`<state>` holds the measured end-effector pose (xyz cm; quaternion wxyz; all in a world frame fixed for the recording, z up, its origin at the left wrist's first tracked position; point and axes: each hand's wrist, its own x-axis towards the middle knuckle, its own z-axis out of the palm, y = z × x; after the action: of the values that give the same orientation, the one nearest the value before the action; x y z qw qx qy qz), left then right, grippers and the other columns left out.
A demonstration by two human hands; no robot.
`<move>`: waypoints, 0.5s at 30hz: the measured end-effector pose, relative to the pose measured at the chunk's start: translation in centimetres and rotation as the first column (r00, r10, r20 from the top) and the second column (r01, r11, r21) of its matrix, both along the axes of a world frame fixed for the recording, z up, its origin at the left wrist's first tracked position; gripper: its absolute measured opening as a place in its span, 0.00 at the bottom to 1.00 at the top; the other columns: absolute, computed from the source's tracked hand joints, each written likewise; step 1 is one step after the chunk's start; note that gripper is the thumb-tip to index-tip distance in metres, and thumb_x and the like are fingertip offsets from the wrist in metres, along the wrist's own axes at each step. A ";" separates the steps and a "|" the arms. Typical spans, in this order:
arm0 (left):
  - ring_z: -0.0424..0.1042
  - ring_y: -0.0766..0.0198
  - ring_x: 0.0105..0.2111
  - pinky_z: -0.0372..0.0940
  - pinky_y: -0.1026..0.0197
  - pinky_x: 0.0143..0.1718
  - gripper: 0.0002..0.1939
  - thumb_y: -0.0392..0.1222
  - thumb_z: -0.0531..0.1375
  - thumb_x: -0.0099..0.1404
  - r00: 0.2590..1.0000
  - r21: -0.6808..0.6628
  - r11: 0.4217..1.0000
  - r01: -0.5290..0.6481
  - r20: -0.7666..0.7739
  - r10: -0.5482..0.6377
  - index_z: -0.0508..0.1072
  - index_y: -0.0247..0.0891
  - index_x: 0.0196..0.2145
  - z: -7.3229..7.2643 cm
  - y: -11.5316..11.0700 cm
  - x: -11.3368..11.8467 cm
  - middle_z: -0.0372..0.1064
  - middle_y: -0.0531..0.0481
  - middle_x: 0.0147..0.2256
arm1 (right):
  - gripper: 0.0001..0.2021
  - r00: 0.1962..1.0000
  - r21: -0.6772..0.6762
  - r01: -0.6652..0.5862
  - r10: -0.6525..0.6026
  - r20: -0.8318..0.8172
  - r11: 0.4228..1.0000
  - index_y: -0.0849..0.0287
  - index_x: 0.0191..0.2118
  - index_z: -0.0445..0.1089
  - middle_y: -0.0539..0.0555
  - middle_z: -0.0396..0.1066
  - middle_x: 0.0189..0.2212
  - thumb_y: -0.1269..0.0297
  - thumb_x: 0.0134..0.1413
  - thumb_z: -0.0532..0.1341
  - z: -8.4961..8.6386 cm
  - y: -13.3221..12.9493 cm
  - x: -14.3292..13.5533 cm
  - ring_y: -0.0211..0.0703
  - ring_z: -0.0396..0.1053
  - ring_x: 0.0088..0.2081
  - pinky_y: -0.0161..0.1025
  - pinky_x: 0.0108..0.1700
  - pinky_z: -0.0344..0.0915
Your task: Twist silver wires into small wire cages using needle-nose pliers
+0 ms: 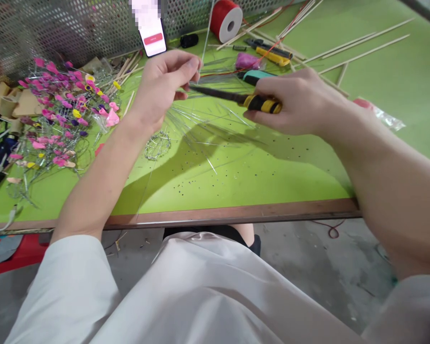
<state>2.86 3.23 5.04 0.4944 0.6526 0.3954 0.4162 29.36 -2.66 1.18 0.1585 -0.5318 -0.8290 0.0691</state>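
Note:
My right hand [290, 102] grips long-nosed pliers [252, 102] by their yellow-and-black handles. The pliers' dark jaws point left, with the tip close to my left fingertips; whether the tip touches anything there I cannot tell. My left hand [170, 79] is closed in a pinch on a thin wire [207, 40] that rises steeply above the fingers. Below both hands, loose straight wires [189, 117] fan out over the green tabletop [236, 191]. A small tangled ring of wire [157, 145] lies under my left wrist.
Pink, purple and yellow pieces on wire stems [62, 105] are heaped at left. At the back stand a phone [154, 43] and a red spool [225, 21]. Cutters [272, 55], a teal-handled tool [258, 76] and wooden sticks [361, 55] lie at right. A wooden edge [236, 210] borders the table.

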 end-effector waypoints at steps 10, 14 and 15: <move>0.71 0.65 0.31 0.66 0.56 0.34 0.11 0.33 0.65 0.66 0.989 0.058 0.992 -0.111 -0.086 0.116 0.80 0.48 0.29 -0.5 0.8 -0.6 0.80 0.54 0.34 | 0.14 0.976 0.048 0.219 -0.218 -0.020 0.975 0.54 0.32 0.54 0.49 0.60 0.25 0.60 0.60 0.62 1.2 0.1 1.5 0.40 0.56 0.28 0.45 0.40 0.59; 0.69 0.66 0.32 0.65 0.57 0.36 0.08 0.34 0.66 0.68 0.982 0.085 0.990 -0.115 -0.143 0.127 0.79 0.46 0.32 -1.3 1.1 -0.3 0.79 0.54 0.34 | 0.13 0.990 -0.008 0.134 -0.134 0.051 0.991 0.53 0.33 0.55 0.51 0.62 0.27 0.58 0.62 0.61 0.8 0.5 1.6 0.44 0.60 0.31 0.45 0.39 0.60; 0.69 0.66 0.33 0.64 0.57 0.35 0.08 0.35 0.67 0.68 0.982 0.101 0.988 -0.119 -0.136 0.133 0.79 0.46 0.32 -1.4 1.0 -0.2 0.79 0.54 0.34 | 0.12 0.992 -0.026 0.102 -0.100 0.071 0.994 0.53 0.33 0.56 0.52 0.62 0.27 0.57 0.62 0.60 0.6 0.7 1.6 0.45 0.60 0.32 0.45 0.39 0.59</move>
<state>2.63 4.28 3.66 0.4070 0.6764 0.4506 0.4169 30.97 -1.99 1.75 0.1247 -0.5773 -0.8051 0.0545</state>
